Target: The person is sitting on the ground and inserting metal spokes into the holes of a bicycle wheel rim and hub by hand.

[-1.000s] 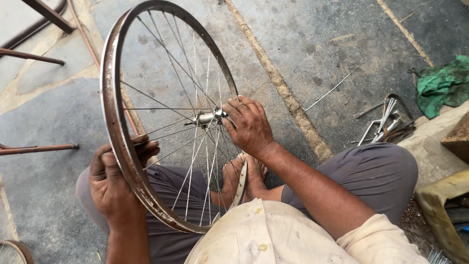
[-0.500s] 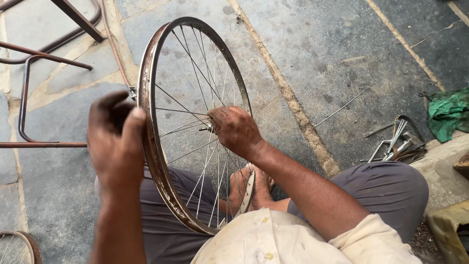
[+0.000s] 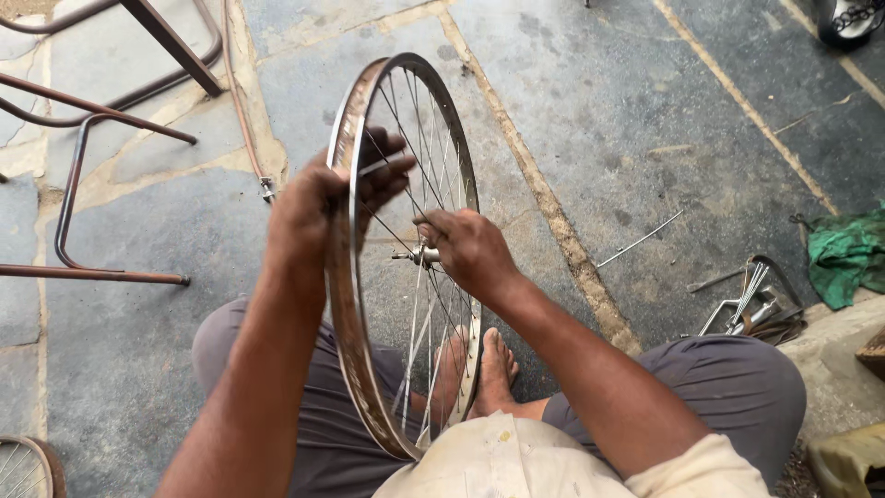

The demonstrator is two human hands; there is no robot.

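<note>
Left hand point(image 3: 318, 207) slid up rim, fingers gripping; wheel point(image 3: 406, 249) upright (axle sideways); right hand point(image 3: 470, 249) pinching hub point(image 3: 426, 255).

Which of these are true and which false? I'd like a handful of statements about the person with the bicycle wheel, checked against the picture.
1. The bicycle wheel stands upright between the person's legs. True.
2. The left hand lies flat on the stone floor. False: it grips the wheel's rim near the top.
3. The right hand is at the hub in the middle of the spokes. True.
4. A tyre is fitted on the rim. False: the rim is bare metal, with no tyre.
5. A green cloth lies on the ground at the right edge. True.
6. The person wears shoes. False: the bare feet show behind the spokes.
</note>
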